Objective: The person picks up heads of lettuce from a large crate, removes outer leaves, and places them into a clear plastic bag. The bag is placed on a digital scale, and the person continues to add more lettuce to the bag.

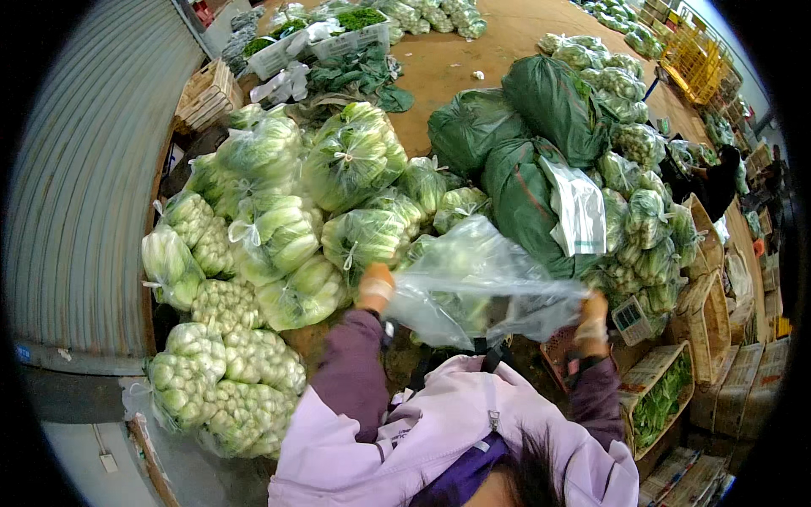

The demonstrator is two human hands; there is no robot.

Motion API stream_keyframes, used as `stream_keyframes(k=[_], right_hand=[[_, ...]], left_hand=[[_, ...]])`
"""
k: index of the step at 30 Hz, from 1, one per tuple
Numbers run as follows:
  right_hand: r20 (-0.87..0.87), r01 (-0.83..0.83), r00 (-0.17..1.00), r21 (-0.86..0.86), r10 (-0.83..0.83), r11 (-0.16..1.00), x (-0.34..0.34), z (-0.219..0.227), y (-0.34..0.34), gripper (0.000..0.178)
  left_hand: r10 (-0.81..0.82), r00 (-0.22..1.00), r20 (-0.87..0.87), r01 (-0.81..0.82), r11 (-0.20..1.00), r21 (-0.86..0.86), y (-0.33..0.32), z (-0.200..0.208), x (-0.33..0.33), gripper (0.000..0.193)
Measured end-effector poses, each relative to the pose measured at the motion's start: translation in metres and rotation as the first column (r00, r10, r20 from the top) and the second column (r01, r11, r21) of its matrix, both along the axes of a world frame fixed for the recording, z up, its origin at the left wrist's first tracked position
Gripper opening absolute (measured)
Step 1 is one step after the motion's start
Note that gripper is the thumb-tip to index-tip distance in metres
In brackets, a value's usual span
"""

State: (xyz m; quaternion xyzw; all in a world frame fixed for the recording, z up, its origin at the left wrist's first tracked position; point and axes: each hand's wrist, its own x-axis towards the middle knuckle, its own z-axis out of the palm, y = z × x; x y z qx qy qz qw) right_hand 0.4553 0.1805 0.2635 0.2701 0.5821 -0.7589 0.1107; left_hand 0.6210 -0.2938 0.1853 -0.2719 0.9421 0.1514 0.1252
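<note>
A clear plastic bag [473, 291] is stretched wide between my two hands, its mouth edge drawn taut in front of my chest. My left hand [376, 287] is closed on the bag's left edge, close to a tied bag of leafy greens [372, 237]. On the other side my right hand [591, 321] grips the right edge, beside a small device with a display [631, 320]. Pale green shows through the film, but I cannot tell whether it lies inside the bag or behind it. Motion blurs the plastic a little.
Tied bags of greens [279, 232] are piled at the left by a corrugated shutter [93, 169]. Large dark green sacks [557, 110] stand ahead to the right, a white plastic sheet [574, 207] over one. A crate of leaves [663, 401] sits at right; a person [718, 182] is farther off.
</note>
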Motion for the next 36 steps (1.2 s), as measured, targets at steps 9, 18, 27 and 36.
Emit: stream_keyframes(k=[9, 18, 27, 36], right_hand=[[-0.693, 0.420, 0.638, 0.679, 0.336, 0.603, 0.000, 0.199, 0.066, 0.013], [0.358, -0.561, 0.736, 0.797, 0.575, 0.222, 0.147, -0.006, 0.145, 0.020], [0.244, -0.562, 0.820, 0.516, 0.518, 0.647, 0.148, 0.048, 0.232, 0.026], [0.220, -0.081, 0.975, 0.473, -0.028, 0.878, 0.194, 0.045, 0.389, 0.023]], left_hand=[[0.042, 0.287, -0.957, 0.129, 0.988, 0.083, 0.009, 0.328, -0.051, 0.028], [-0.086, 0.977, -0.196, 0.132, 0.962, 0.237, 0.051, 0.023, 0.044, 0.021], [0.343, 0.937, -0.071, -0.154, 0.585, 0.797, 0.152, 0.031, -0.077, 0.006], [-0.540, 0.833, -0.123, 0.541, 0.746, 0.388, 0.328, 0.025, -0.173, 0.033]])
